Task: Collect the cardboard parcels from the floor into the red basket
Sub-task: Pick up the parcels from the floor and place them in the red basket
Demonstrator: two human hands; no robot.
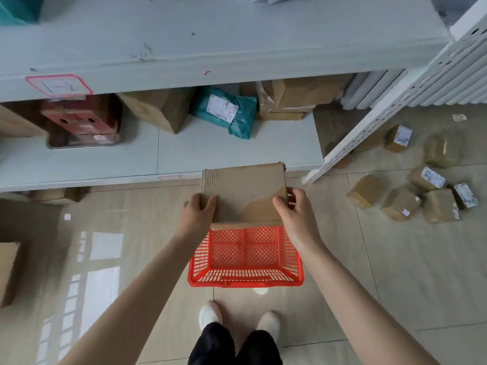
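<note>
While standing over the red basket point(245, 283), gripping a flat cardboard parcel point(245, 188) between left hand point(196, 217) and right hand point(296, 217). Clamped on its sides with curled fingers point(296, 194).

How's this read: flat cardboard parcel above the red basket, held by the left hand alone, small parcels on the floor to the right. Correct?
One error: the head view shows both hands gripping the flat cardboard parcel, left hand on its left edge, right hand on its right. The rest holds: it is above the red basket, with small parcels on the floor to the right.
</note>
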